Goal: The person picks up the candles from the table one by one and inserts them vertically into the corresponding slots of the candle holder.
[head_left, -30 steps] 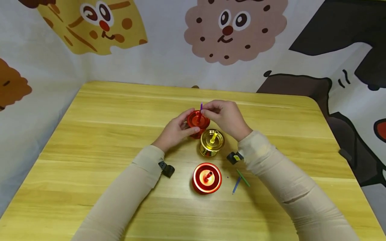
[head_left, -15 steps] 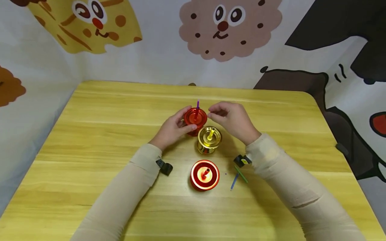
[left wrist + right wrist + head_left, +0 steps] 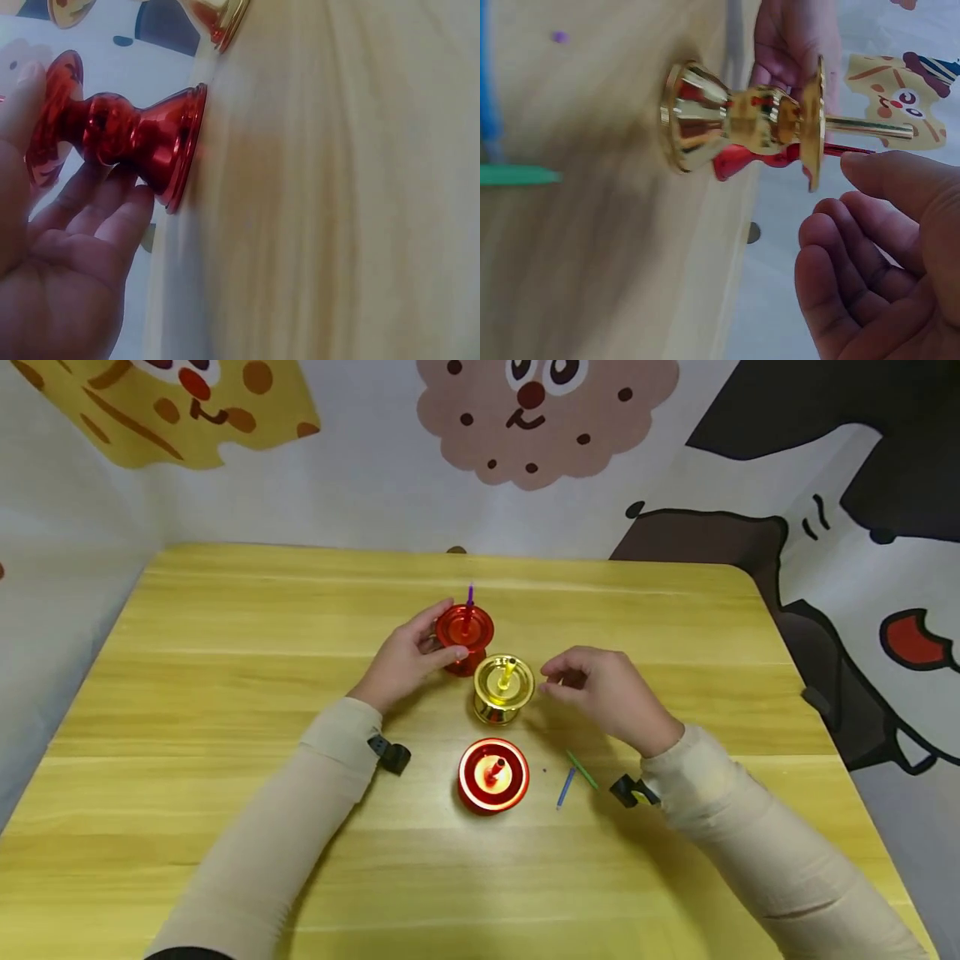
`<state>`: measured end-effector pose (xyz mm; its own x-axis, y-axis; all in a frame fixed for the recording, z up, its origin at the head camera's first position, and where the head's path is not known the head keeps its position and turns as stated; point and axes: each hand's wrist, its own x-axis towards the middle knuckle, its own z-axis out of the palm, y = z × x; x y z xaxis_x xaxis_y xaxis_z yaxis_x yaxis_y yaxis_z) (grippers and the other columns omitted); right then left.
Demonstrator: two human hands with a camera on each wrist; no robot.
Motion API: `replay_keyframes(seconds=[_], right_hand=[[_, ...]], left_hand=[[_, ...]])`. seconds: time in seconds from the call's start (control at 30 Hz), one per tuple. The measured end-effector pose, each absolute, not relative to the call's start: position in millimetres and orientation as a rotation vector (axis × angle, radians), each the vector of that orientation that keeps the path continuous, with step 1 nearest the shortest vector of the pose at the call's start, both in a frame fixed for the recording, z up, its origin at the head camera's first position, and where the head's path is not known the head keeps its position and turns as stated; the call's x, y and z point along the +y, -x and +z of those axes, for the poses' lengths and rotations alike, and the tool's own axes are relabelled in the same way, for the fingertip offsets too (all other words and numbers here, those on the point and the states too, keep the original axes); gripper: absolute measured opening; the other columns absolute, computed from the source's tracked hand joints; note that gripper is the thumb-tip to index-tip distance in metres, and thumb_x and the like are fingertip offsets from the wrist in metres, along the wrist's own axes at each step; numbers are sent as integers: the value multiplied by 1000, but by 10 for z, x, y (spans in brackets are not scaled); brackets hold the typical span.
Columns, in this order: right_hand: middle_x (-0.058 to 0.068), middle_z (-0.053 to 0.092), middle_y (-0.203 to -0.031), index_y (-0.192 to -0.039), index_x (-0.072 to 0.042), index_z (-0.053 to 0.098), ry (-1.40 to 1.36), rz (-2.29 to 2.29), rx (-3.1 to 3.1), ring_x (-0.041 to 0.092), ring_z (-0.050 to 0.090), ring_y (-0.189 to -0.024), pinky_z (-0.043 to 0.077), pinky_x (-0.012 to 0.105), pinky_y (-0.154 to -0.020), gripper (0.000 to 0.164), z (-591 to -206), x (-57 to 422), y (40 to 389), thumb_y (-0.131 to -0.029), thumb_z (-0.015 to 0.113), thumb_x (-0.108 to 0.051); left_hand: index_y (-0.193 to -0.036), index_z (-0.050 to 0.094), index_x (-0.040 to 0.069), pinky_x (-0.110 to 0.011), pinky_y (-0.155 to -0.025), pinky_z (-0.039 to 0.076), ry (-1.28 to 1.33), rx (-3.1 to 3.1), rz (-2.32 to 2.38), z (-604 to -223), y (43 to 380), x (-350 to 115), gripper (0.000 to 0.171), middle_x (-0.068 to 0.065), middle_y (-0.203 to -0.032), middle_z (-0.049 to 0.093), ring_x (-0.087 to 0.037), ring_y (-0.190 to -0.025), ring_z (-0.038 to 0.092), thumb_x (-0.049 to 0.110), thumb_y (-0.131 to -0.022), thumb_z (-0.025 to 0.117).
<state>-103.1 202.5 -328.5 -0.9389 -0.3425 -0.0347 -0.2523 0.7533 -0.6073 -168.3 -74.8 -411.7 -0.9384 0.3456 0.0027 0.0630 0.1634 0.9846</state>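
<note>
At the back of the group stands a red metal candle holder (image 3: 463, 635) with a thin purple candle (image 3: 470, 594) upright in its tube. My left hand (image 3: 395, 667) grips it from the left, thumb at the dish rim and fingers round the far side; in the left wrist view the flared base (image 3: 169, 142) meets the table. My right hand (image 3: 611, 697) is in the air right of a gold candle holder (image 3: 504, 681), fingers loosely bent around nothing. The gold holder's tube carries no candle.
A second red candle holder (image 3: 492, 777) stands nearer the front, its tube without a candle. To its right lie a green candle (image 3: 582, 770) and a blue candle (image 3: 566, 788), with a tiny purple speck (image 3: 559, 36) nearby. A cartoon-printed cloth (image 3: 360, 460) hangs behind the table.
My right hand let go of the purple candle and moved right and toward the front. The candle stays upright in the holder, which my left hand still grips. The head view tilted down slightly.
</note>
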Motion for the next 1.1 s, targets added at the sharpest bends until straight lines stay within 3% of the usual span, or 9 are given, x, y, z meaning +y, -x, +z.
replay_keyframes(seconds=[0.2, 0.47, 0.6, 0.83, 1.1], right_hand=[[2, 72, -94, -102, -4, 75, 468, -905, 2772, 15, 65, -81, 56, 35, -73, 15, -3376, 2117, 880, -90, 77, -12], [-1, 72, -90, -97, -7, 76, 432, -843, 2744, 12, 64, -78, 56, 32, -71, 9, -3502, 2282, 734, -91, 75, -14], [-3, 71, -87, -96, -8, 76, 397, -836, 2744, 11, 63, -77, 56, 31, -69, 8, -3550, 2369, 646, -91, 76, -14], [-4, 70, -83, -92, -10, 76, 392, -751, 2763, 9, 62, -74, 54, 29, -66, 6, -3604, 2458, 536, -89, 77, -14], [-6, 68, -80, -89, -11, 75, 392, -673, 2736, 7, 60, -72, 53, 28, -65, 5, -3635, 2481, 439, -89, 78, -15]], left_hand=[[-156, 38, 17, -36, -100, 52, -388, 2251, 1870, -4082, 1683, -844, 78, -10, -141, 57, -25, -123, 60, 21, -89, 78], [-157, 32, 28, -36, -106, 48, -366, 2315, 1778, -3978, 1500, -919, 85, -14, -138, 60, -24, -127, 58, 29, -87, 80], [-154, 37, 25, -36, -107, 47, -388, 2263, 1798, -3925, 1388, -893, 80, -14, -139, 59, -25, -129, 56, 25, -87, 81], [-137, 50, 10, -36, -109, 45, -497, 2173, 1820, -3888, 1265, -795, 60, -15, -139, 58, -29, -130, 55, 19, -87, 81], [-146, 49, 8, -34, -109, 45, -565, 2163, 1708, -3923, 1214, -661, 72, -9, -144, 55, -23, -131, 54, 22, -84, 84]])
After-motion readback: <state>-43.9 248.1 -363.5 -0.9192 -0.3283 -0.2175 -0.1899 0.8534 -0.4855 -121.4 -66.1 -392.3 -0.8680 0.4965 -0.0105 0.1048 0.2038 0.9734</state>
